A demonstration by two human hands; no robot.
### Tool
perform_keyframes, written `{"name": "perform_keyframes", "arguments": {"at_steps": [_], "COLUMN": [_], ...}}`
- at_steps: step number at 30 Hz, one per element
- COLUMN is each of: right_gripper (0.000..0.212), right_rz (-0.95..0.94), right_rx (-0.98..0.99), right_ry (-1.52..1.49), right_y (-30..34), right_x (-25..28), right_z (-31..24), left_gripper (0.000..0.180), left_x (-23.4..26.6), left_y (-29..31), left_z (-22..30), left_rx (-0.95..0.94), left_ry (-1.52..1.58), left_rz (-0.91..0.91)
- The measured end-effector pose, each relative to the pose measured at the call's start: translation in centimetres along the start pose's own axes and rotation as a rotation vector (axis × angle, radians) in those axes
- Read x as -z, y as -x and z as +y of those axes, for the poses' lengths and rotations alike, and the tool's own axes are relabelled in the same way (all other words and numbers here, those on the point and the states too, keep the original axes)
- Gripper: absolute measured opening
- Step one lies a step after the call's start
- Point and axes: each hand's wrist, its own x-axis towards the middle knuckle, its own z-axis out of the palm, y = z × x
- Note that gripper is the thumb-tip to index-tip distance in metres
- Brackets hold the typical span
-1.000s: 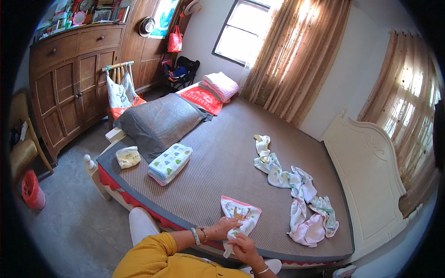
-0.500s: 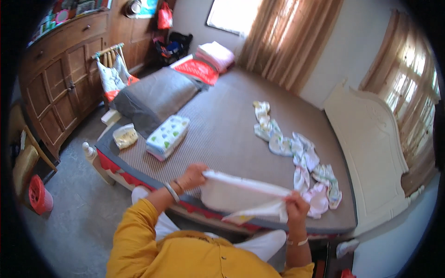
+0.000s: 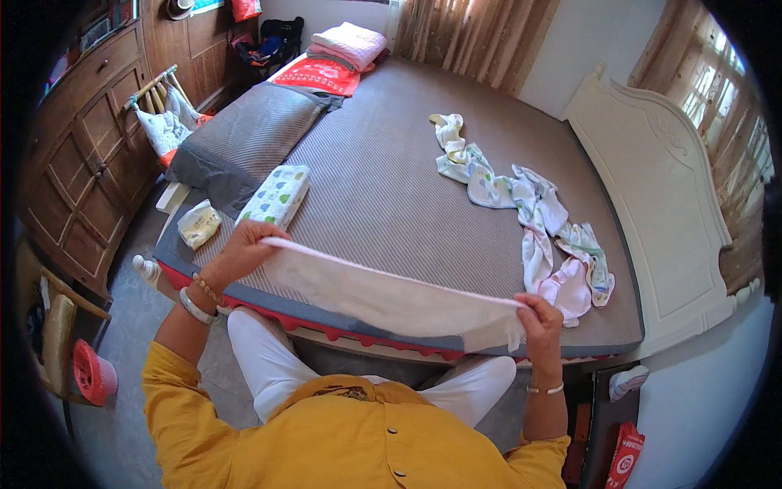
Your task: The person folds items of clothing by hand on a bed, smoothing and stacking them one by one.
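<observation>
My left hand (image 3: 247,248) and my right hand (image 3: 541,322) each pinch one end of a white cloth (image 3: 379,292) with a pinkish edge. It is stretched between them as a long strip above the bed's near edge, its lower side hanging loose and a corner drooping by the right hand. On the bed beyond, to the right, several crumpled white baby cloths (image 3: 533,216) with coloured prints lie in a crooked row. A pink one (image 3: 568,293) lies closest to my right hand. Just past my left hand is a white package (image 3: 275,197) with green and blue shapes.
A small cream packet (image 3: 199,225) lies at the bed's left corner. Dark grey folded bedding (image 3: 252,134) and a pink folded quilt (image 3: 350,42) are farther back. The white headboard (image 3: 660,187) stands right; a red bin (image 3: 95,372) is on the floor at left.
My hands have moved farther apart, pulling the cloth into a longer, tauter strip. My left hand has gone left and up. The view has tilted downward.
</observation>
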Motion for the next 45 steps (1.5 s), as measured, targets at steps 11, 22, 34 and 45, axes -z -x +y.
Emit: {"name": "perform_keyframes", "arguments": {"at_steps": [11, 22, 34, 45], "right_gripper": [0.047, 0.037, 0.014, 0.015], "right_rz": [0.207, -0.193, -0.312, -0.545], "right_rx": [0.106, 0.192, 0.310, 0.129], "right_ry": [0.630, 0.811, 1.095, 1.026], "right_y": [-15.1, 1.6, 0.8, 2.5], "right_x": [-4.9, -8.3, -7.8, -5.9], "right_z": [14.7, 21.4, 20.3, 18.2], "left_gripper": [0.030, 0.051, 0.009, 0.026], "left_x": [-8.0, -13.6, -13.3, -12.3], "left_y": [-12.9, 4.2, 4.5, 4.7], "left_z": [-14.5, -15.5, -16.2, -15.4], "left_rx": [-0.033, -0.125, -0.117, -0.105], "left_ry": [-0.460, -0.758, -0.823, -1.075], "left_rz": [0.459, 0.110, 0.000, -0.218]}}
